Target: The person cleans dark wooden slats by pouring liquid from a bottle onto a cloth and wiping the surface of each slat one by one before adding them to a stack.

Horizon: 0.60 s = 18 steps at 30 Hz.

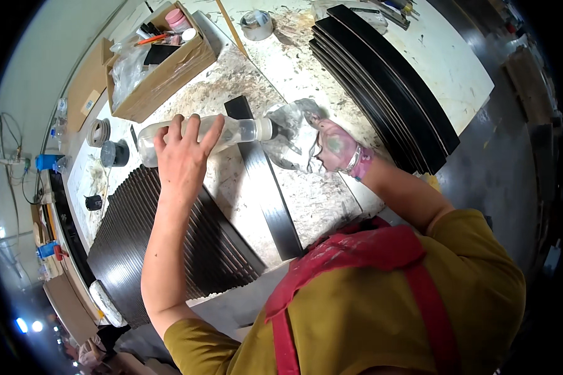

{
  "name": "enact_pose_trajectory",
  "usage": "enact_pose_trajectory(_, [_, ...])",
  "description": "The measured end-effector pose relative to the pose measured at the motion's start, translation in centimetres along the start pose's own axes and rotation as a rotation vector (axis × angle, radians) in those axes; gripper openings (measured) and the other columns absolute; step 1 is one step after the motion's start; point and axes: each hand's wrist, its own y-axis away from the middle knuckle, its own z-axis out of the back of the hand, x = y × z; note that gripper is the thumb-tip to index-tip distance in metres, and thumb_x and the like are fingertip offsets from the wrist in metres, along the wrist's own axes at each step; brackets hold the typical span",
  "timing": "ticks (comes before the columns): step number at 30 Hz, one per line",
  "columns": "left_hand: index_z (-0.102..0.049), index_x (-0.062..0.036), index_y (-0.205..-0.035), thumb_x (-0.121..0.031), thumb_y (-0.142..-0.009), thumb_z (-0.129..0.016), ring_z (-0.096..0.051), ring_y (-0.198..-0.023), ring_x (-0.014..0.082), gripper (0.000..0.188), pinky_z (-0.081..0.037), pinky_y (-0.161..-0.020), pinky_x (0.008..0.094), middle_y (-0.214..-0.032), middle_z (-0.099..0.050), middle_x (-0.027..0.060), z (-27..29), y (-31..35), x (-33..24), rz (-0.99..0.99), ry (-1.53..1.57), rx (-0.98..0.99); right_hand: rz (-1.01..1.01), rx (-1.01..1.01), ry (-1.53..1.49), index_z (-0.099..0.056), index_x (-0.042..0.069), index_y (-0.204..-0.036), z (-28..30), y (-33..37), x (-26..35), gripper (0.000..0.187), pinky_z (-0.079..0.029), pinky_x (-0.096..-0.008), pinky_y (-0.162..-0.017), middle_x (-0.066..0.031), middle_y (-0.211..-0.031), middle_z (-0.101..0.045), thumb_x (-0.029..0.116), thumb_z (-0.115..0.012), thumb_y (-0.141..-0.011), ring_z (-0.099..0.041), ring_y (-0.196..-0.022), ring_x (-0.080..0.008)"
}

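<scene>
My left hand [184, 153] is wrapped round a clear plastic bottle [234, 130], which lies tipped on its side with its neck pointing right. The bottle's dark mouth meets a crumpled white and grey cloth [296, 139]. That cloth is gripped by my right hand [339, 147], in a stained pink-purple glove. Beneath the bottle, one flat black strip [266, 181] runs lengthwise across the worktable [322, 206]. I cannot make out whether liquid is coming out of the bottle.
Many black strips [147, 219] lie in rows at the left front. A pile of curved black strips [388, 87] sits at the right. A cardboard box [162, 81] of bottles and pens stands far left, near a dark-lidded jar [114, 154]. A round tin [256, 26] is at the back.
</scene>
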Motion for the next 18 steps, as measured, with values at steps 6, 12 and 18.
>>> enact_pose_trajectory(6, [-0.053, -0.0290, -0.122, -0.004, -0.074, -0.056, -0.050, -0.108, 0.0245, 0.054, -0.036, -0.090, 0.0449, -0.108, -0.054, 0.0032, 1.6, -0.4, -0.3, -0.024, -0.082, 0.002, 0.037, 0.087, -0.067, -0.051, 0.003, -0.122, -1.3, 1.9, 0.4, 0.039, -0.051, -0.0401, -0.087, -0.0117, -0.109, -0.062, 0.029, -0.032, -0.098, -0.063, -0.097, -0.0230])
enact_pose_trajectory(12, [-0.053, -0.0286, -0.122, -0.006, -0.075, -0.055, -0.050, -0.108, 0.0240, 0.052, -0.037, -0.089, 0.0439, -0.106, -0.054, 0.0031, 2.3, 0.0, -1.4, -0.107, -0.052, -0.022, 0.015, 0.193, -0.114, -0.053, 0.001, -0.119, -2.4, 1.9, 0.5, 0.040, -0.050, -0.0415, -0.087, -0.0150, -0.112, -0.061, 0.029, -0.034, -0.097, -0.060, -0.099, -0.0258])
enact_pose_trajectory(18, [-0.054, -0.0264, -0.121, -0.005, -0.070, -0.062, -0.050, -0.109, 0.0267, 0.056, -0.037, -0.089, 0.0447, -0.112, -0.054, 0.0046, 0.0, 0.6, -1.8, -0.071, 0.068, -0.032, -0.020, 0.274, -0.100, -0.053, -0.001, -0.116, -5.7, 3.2, 0.1, 0.040, -0.051, -0.0417, -0.083, -0.0162, -0.107, -0.061, 0.030, -0.034, -0.097, -0.060, -0.096, -0.0267])
